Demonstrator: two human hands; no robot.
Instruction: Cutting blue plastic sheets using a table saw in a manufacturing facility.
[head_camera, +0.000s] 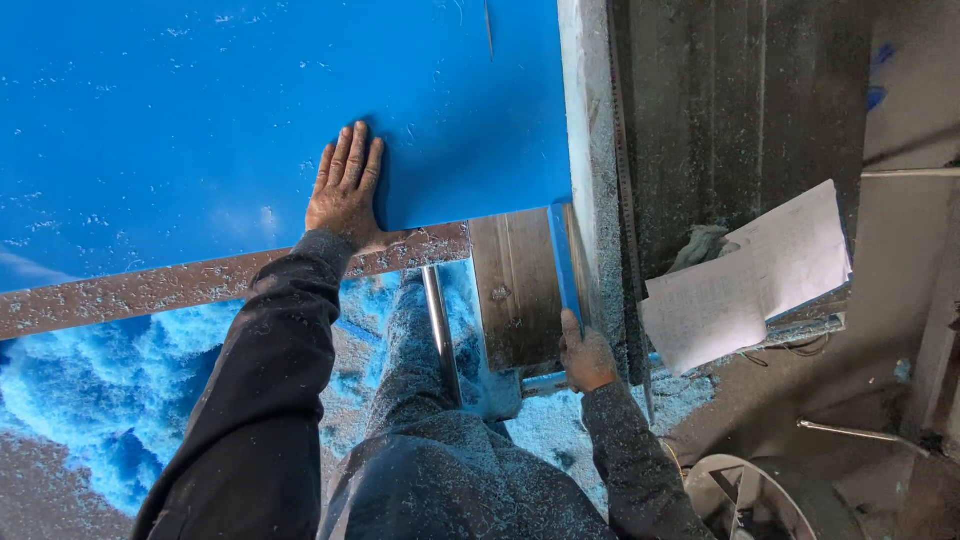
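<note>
Two bare hands are at work on a big blue sheet (200, 120) that lies flat on the surface of a saw bench. The left hand (345, 190) is pressed flat on the sheet near its front edge, fingers (350, 155) stretched out straight & close together, holding nothing, just pushing down. The right hand (587, 358) is lower & to the right, w/ its fingers curled round the near end of a thin blue strip (562, 265) that stands just beside the pale fence rail (590, 150). The strip runs up from that hand to the sheet's right corner; can't tell if it is cut fully free. A brown metal bar (150, 285), dusted w/ chips, runs along the front edge of the sheet, right under the left wrist. Between the 2 arms are a shiny steel rod (438, 320) & a brown grooved plate (515, 290). Lots of fluffy blue shavings (90, 390) are heaped below the bar, & blue specks cover the dark sleeves (270, 400). To the right of the rail is a dark metal panel (740, 110), & some white papers (750, 280) lie well apart from the hands. A round metal wheel (750, 500) shows at the bottom right.
</note>
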